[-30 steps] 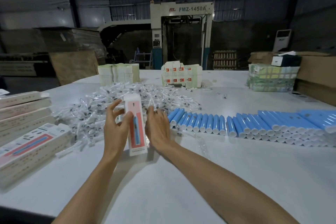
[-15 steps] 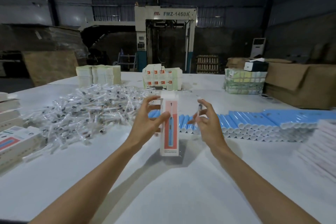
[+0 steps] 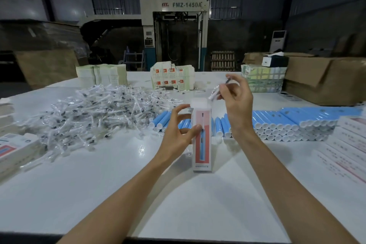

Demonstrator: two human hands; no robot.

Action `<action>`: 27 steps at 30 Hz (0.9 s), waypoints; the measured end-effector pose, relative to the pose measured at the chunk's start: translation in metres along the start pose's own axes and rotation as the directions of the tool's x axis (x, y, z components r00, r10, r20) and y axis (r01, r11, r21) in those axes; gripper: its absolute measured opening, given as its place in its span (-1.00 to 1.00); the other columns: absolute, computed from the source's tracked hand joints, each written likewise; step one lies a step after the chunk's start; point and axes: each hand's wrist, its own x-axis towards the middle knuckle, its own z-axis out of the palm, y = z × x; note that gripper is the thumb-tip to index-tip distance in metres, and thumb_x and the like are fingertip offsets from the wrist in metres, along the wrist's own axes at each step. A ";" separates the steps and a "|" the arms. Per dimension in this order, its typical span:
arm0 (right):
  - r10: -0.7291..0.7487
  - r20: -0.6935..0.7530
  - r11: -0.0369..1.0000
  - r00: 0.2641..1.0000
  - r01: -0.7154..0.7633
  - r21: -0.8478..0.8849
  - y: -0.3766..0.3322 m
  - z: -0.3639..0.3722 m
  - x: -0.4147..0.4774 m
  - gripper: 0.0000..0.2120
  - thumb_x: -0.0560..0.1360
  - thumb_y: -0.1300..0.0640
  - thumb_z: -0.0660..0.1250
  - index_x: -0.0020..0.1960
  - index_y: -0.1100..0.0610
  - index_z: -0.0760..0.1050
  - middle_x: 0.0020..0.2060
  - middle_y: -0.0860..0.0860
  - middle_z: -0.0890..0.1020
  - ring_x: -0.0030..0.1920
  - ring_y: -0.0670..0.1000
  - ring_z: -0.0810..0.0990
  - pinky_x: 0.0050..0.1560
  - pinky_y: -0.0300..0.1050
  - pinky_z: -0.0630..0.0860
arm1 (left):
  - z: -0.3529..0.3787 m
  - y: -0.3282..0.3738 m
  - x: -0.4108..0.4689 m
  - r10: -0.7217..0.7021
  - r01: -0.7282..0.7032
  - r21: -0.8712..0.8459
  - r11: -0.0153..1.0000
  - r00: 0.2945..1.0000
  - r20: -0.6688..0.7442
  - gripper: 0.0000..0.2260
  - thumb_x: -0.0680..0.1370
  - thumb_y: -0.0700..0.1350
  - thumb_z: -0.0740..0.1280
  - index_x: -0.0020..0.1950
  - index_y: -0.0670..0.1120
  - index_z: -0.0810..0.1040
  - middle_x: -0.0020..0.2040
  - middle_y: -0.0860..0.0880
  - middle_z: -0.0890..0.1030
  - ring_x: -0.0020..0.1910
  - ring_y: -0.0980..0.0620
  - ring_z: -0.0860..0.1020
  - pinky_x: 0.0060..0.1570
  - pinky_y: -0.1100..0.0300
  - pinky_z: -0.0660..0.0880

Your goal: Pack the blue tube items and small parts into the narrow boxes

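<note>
The right hand (image 3: 235, 105) pinches a tilted wrapped part (image 3: 215, 92) just above the upright narrow box (image 3: 203, 156)'s open top; the left hand (image 3: 178, 134) grips that box.

Narrow box (image 3: 202, 140) upright at worktop (image 3: 118, 184) middle; single part (image 3: 214, 93) just above its top. Parts heap (image 3: 95, 117) left of box, toward far edge. Tube rows (image 3: 287, 123) behind box, running to right edge. Box stack (image 3: 15, 148) at left edge, box pile (image 3: 348, 144) at right edge. Carton stacks (image 3: 101, 74) along far edge.
</note>
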 end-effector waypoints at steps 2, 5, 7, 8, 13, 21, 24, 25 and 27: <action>-0.041 0.054 0.997 0.998 0.044 -0.065 -0.004 0.006 -0.002 -0.68 0.65 0.15 0.39 0.37 0.08 0.44 -0.12 0.04 0.69 -0.03 0.04 0.69 0.11 -0.10 0.63 | 0.000 0.001 -0.001 0.018 -0.018 0.030 0.999 1.000 -0.008 -0.38 0.57 0.07 0.53 0.51 0.27 0.27 0.30 0.09 0.59 -0.02 -0.07 0.77 -0.15 0.15 0.67; -0.093 0.097 0.975 0.991 0.110 -0.194 -0.007 0.012 -0.003 -0.65 0.65 0.14 0.39 0.40 0.04 0.42 -0.12 -0.03 0.69 -0.03 -0.04 0.67 0.09 -0.17 0.58 | 0.002 0.001 -0.001 0.045 -0.044 0.067 0.997 0.999 -0.016 -0.37 0.57 0.08 0.54 0.50 0.29 0.24 0.30 0.10 0.60 -0.01 -0.07 0.76 -0.02 0.04 0.68; -0.103 0.153 0.942 0.983 0.146 -0.303 -0.007 0.012 -0.003 -0.69 0.63 0.14 0.40 0.35 0.03 0.47 -0.11 -0.11 0.68 -0.03 -0.09 0.66 0.04 -0.19 0.54 | 0.004 0.001 -0.002 0.059 -0.058 0.075 0.995 0.998 -0.011 -0.38 0.56 0.10 0.53 0.50 0.27 0.25 0.33 0.07 0.60 0.00 -0.07 0.76 0.05 -0.03 0.68; -0.094 0.187 0.924 0.978 0.156 -0.348 -0.006 0.012 -0.004 -0.72 0.63 0.15 0.40 0.32 0.02 0.49 -0.10 -0.12 0.67 -0.02 -0.09 0.65 0.03 -0.20 0.53 | 0.005 0.002 -0.003 0.070 -0.069 0.080 0.994 0.998 -0.007 -0.38 0.56 0.10 0.53 0.50 0.27 0.25 0.33 0.06 0.60 0.00 -0.06 0.75 0.05 0.01 0.68; 0.015 0.332 0.895 0.943 0.135 -0.425 -0.001 0.005 -0.008 -0.80 0.61 0.17 0.40 0.18 -0.05 0.54 -0.07 -0.13 0.64 0.09 -0.05 0.59 0.05 -0.32 0.44 | 0.006 0.001 -0.003 0.096 -0.096 0.084 0.992 0.995 0.004 -0.38 0.56 0.12 0.51 0.52 0.26 0.26 0.38 0.03 0.56 0.00 -0.04 0.76 -0.01 0.15 0.63; 0.118 0.437 0.921 0.891 0.066 -0.383 -0.003 -0.010 0.002 -0.84 0.60 0.09 0.46 0.17 0.00 0.63 0.03 -0.12 0.70 0.15 -0.12 0.63 0.18 -0.11 0.50 | 0.004 0.002 -0.004 0.130 -0.131 0.099 0.986 0.991 0.020 -0.42 0.61 0.12 0.47 0.56 0.31 0.29 0.36 0.10 0.56 0.05 -0.03 0.74 0.01 0.21 0.64; 0.188 0.514 0.899 0.837 0.065 -0.434 0.002 -0.014 0.001 -0.88 0.62 0.01 0.44 0.08 0.03 0.68 0.11 -0.14 0.63 0.17 -0.15 0.58 0.16 -0.20 0.48 | 0.002 0.004 -0.005 0.124 -0.125 0.097 0.987 0.992 0.010 -0.45 0.60 0.15 0.45 0.54 0.34 0.32 0.30 0.21 0.58 0.17 -0.03 0.70 0.07 0.22 0.64; 0.203 0.528 0.892 0.824 0.067 -0.448 0.005 -0.014 -0.001 -0.85 0.62 -0.01 0.43 0.08 0.05 0.68 0.15 -0.14 0.60 0.18 -0.18 0.56 0.15 -0.25 0.48 | 0.002 0.005 -0.005 0.113 -0.113 0.095 0.989 0.994 0.009 -0.45 0.59 0.16 0.44 0.53 0.35 0.33 0.26 0.26 0.58 0.18 -0.02 0.69 0.08 0.19 0.66; 0.203 0.510 0.907 0.836 0.036 -0.420 0.007 -0.013 -0.005 -0.81 0.63 -0.02 0.42 0.15 0.05 0.68 0.24 -0.14 0.55 0.23 -0.23 0.54 0.19 -0.28 0.50 | 0.001 0.005 -0.005 0.087 -0.087 0.093 0.992 0.996 0.011 -0.48 0.61 0.15 0.45 0.52 0.37 0.34 0.20 0.37 0.58 0.14 0.01 0.71 0.06 0.13 0.69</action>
